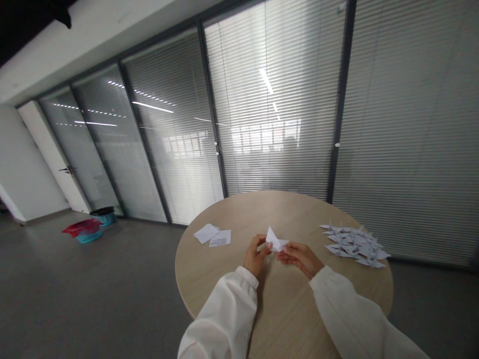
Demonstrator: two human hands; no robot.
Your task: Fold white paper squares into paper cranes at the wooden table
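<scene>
A folded piece of white paper (274,240) is held between my two hands above the middle of the round table. One pointed flap of it stands up, and another part reaches toward the right. My left hand (257,254) pinches its left side between thumb and fingers. On the right side, my right hand (299,257) grips the paper with the thumb on top and the fingers curled beneath. The fingers cover part of the lower folds.
A pile of folded paper pieces with pointed tips (355,244) lies on the right of the wooden table (277,204). Flat paper sheets (206,233) lie on its left. Blue baskets (89,236) stand on the floor at left. A glass partition with blinds (277,99) rises behind the table.
</scene>
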